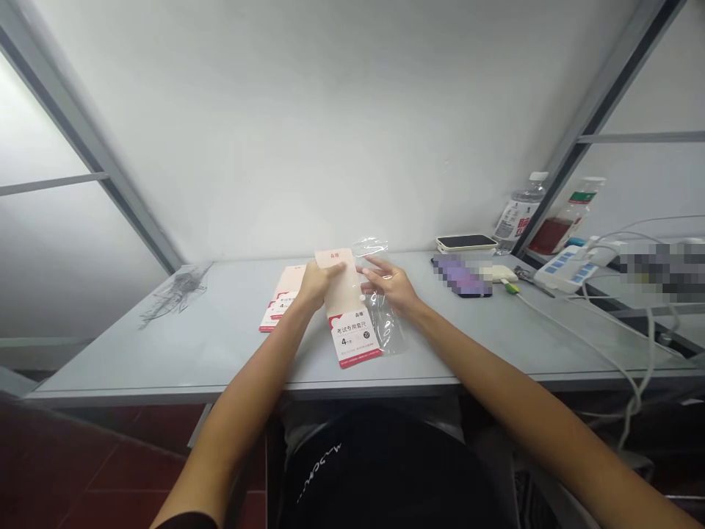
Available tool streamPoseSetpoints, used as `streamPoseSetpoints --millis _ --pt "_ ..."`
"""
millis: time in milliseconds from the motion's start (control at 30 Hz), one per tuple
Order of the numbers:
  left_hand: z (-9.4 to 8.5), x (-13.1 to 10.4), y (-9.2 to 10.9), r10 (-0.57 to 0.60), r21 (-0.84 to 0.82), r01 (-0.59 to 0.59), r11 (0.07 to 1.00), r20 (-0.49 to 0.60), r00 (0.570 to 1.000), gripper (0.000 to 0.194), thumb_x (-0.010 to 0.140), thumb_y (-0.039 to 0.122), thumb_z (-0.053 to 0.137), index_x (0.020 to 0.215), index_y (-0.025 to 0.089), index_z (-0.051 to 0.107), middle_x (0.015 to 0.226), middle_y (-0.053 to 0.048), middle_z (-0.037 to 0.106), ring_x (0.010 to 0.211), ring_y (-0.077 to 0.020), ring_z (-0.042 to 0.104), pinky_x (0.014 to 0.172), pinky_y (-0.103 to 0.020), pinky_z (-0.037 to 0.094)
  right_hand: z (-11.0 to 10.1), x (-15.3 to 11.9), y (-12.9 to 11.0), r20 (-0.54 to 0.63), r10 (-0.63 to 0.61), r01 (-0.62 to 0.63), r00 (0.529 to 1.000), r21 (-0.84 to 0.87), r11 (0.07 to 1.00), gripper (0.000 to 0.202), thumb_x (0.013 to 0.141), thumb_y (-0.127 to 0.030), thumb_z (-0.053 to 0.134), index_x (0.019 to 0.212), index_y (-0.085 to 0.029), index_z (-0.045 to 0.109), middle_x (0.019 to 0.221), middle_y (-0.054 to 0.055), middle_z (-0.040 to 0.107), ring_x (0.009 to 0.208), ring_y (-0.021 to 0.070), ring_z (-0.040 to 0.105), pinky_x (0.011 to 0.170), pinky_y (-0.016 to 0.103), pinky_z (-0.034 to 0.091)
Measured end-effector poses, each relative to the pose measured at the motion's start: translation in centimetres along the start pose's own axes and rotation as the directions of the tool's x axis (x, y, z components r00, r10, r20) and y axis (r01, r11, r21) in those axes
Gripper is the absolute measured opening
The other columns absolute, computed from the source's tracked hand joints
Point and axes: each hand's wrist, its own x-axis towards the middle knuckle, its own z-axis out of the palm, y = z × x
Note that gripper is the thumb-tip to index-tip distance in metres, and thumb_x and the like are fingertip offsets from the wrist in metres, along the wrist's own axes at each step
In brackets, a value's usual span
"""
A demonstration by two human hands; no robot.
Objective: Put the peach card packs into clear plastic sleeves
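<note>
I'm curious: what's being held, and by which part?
The left hand holds a card by its upper left edge; whether the right hand grips the clear sleeve is unclear.

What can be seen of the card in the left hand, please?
The card is a long, flat rectangle, seemingly paper, pale pink above and white below, with Chinese lettering, a 4, a dark round mark and a red bottom strip. It tilts, top leftward, over the desk. The left hand grips its left edge, thumb in front; clear plastic film extends past its right edge.
</note>
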Motion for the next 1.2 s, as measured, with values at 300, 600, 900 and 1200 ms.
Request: streamPoseSetpoints --millis 300,600,900,1200 --pt "0.1 0.0 0.3 0.002 0.098 0.000 0.995 -0.017 1.000 0.031 0.060 0.032 0.073 0.083 0.013 0.066 0.092 -0.011 0.068 0.080 -0.0247 0.064 0.074 -0.040 0.051 -0.7 0.3 -1.5 -0.109 0.063 -0.060 0.992 0.034 0.998 0.044 0.056 -0.030 0.081 0.093 -0.018 0.061 0.079 0.005 0.070 0.066 0.0184 0.067 0.063 0.030 0.053" --pt "1.0 0.3 -1.2 -0.003 0.172 -0.010 0.985 0.074 0.997 0.028 0.066 0.029 0.067 0.087 0.011 0.065 0.092 -0.013 0.068 0.078 -0.0238 0.064 0.072 -0.039 0.051 -0.3 1.0 -0.4 -0.193 0.075 -0.087 0.978 -0.056 0.995 0.035 0.047 -0.028 0.084 0.074 -0.013 0.068 0.068 0.004 0.069 0.062 0.0168 0.065 0.062 0.028 0.054" --pt "0.9 0.1 -0.7 0.002 0.194 -0.012 0.981 0.052 0.999 0.026 0.066 0.031 0.066 0.085 0.012 0.065 0.092 -0.012 0.068 0.080 -0.0251 0.065 0.071 -0.038 0.051 0.1 0.9 -0.1 -0.192 0.050 -0.048 0.980 0.018 0.999 0.029 0.057 -0.030 0.080 0.079 -0.015 0.069 0.077 0.005 0.070 0.059 0.0135 0.064 0.061 0.028 0.055" --pt "0.0 0.2 -0.4 0.009 0.163 -0.015 0.986 0.042 0.999 0.027 0.064 0.031 0.068 0.084 0.013 0.066 0.092 -0.011 0.069 0.080 -0.0244 0.065 0.071 -0.037 0.052 0.4 0.9 0.5 -0.171 0.013 -0.011 0.985 0.012 1.000 0.036 0.063 -0.045 0.074 0.085 -0.017 0.069 0.093 0.007 0.070 0.060 0.0122 0.063 0.063 0.030 0.056"
